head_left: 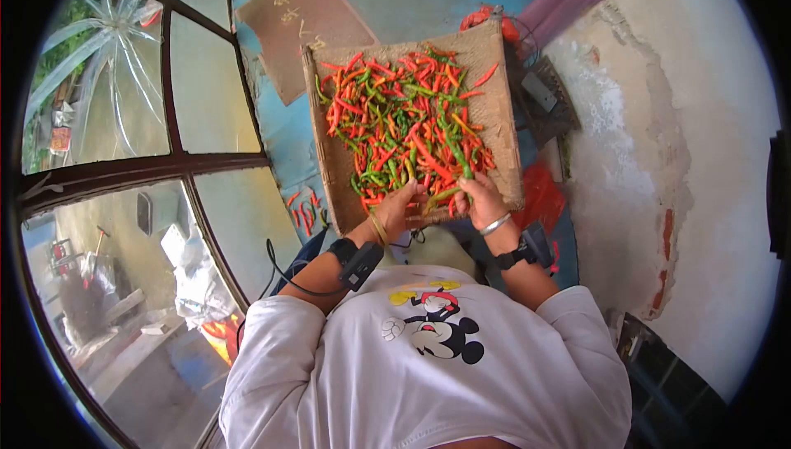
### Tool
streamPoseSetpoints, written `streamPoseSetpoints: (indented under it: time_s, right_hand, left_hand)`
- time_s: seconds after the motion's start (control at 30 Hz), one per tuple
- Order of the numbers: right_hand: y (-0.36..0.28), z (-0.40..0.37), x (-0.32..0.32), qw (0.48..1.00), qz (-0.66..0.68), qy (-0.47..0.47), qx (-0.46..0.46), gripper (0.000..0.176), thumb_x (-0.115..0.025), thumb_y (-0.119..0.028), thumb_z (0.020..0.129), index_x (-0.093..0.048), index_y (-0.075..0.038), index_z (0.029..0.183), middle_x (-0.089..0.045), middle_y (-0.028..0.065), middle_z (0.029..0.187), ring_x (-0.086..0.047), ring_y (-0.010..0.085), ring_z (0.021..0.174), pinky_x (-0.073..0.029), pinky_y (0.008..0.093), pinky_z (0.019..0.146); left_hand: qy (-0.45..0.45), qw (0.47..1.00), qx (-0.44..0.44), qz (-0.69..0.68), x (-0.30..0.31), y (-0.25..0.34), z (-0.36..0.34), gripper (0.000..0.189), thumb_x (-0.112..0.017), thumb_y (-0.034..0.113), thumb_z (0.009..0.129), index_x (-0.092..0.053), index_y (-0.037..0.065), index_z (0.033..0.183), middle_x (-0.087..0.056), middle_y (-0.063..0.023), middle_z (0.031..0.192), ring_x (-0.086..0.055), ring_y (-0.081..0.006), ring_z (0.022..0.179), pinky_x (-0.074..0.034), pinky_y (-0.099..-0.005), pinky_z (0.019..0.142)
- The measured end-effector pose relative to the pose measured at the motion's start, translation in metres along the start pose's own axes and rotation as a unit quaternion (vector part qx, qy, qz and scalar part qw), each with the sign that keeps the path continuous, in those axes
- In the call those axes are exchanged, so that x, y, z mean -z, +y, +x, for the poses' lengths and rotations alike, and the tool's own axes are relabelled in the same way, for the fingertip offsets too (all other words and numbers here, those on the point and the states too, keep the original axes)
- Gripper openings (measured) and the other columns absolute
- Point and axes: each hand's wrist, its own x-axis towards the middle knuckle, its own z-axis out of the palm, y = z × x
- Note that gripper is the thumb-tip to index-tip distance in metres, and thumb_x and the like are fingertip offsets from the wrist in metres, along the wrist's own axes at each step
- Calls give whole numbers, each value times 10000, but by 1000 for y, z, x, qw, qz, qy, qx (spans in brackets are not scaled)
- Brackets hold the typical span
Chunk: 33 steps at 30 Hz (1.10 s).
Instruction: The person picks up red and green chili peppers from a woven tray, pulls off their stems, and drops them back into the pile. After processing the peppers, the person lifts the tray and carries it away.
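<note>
A shallow tan woven tray (486,111) is heaped with red and green chili peppers (395,111). Both hands are over its near edge. My left hand (395,208) is closed, its fingertips at a yellowish-green chili pepper (442,197) that stretches between the two hands. On the other side, my right hand (484,200) has thumb and fingers closed on the same chili, close to a green chili (461,162) at the fingertips. More chilies lie right under the fingers, partly hidden by them.
Several red chilies (305,214) lie on the blue floor left of the tray. Beyond it is a flat brown board (305,21). A red plastic bag (540,198) sits at the right, near the worn wall (634,136). Framed windows (177,156) line the left side.
</note>
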Motion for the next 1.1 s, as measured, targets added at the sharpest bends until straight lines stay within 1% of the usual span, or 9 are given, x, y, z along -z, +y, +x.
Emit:
streamPoseSetpoints:
  time_s: [0.1,0.2,0.3,0.33,0.57,0.7,0.9,1.0,1.1]
  right_hand:
    - [-9,-10,-8,998,-52,-21,27,122,-522,-160,781,-521,-38,782,-514,37,551,-457,101,410,-354,216,366]
    - [-21,-17,-11,993,-94,-49,54,116,-526,-153,774,-515,-37,775,-518,41,552,-457,98,405,-377,208,372]
    - [-35,-20,-11,986,-136,-78,51,116,-522,-149,777,-517,-35,765,-527,39,560,-471,87,413,-381,189,375]
    - [-38,-17,-9,985,-136,-87,54,117,-524,-149,776,-520,-33,768,-528,38,561,-475,87,416,-384,188,378]
    - [-55,-5,-18,979,-123,-154,60,123,-532,-140,775,-539,-28,824,-546,20,619,-507,80,478,-412,190,429]
    - [-53,0,-20,976,-95,-192,42,116,-528,-131,776,-538,-27,829,-548,30,619,-517,91,484,-420,197,432]
    - [-56,-5,-28,997,-17,-68,25,125,-538,-178,781,-548,-56,807,-548,31,596,-492,84,438,-399,202,375]
    - [-66,-20,-41,993,-81,-75,50,128,-539,-180,783,-541,-53,792,-544,27,583,-486,81,432,-387,200,367]
    - [-65,-21,-53,992,-72,-90,51,134,-542,-183,784,-534,-50,777,-541,26,576,-481,80,428,-372,195,357]
  left_hand:
    - [-167,978,31,-119,-25,17,-5,460,-405,505,814,-472,122,1059,-490,-16,968,-459,-165,877,-393,-362,750]
    - [-63,994,-76,-47,-43,28,-13,386,-405,443,841,-500,112,1015,-532,-40,889,-502,-159,818,-421,-348,691]
    - [-75,981,-177,-25,-39,31,1,289,-434,351,856,-521,97,963,-539,-32,746,-515,-141,660,-437,-284,607]
    - [-70,979,-181,-64,-43,31,1,229,-464,311,847,-522,109,939,-559,-17,636,-524,-128,577,-414,-251,542]
    - [-31,982,-133,-132,-56,35,-21,208,-442,307,855,-514,121,915,-544,0,656,-510,-129,538,-426,-239,512]
    - [13,961,-201,-190,-52,48,-30,217,-420,300,868,-508,102,886,-522,0,687,-498,-117,594,-423,-239,536]
    - [-11,946,-250,-206,-30,81,-44,205,-408,270,873,-508,97,827,-523,-2,667,-500,-123,563,-431,-248,520]
    - [-43,960,-261,96,-24,93,-49,237,-448,250,860,-563,62,775,-567,-13,665,-512,-95,543,-432,-222,513]
    - [-57,908,-276,310,-28,81,-48,174,-560,215,807,-579,45,835,-508,29,607,-446,-44,505,-371,-190,456]
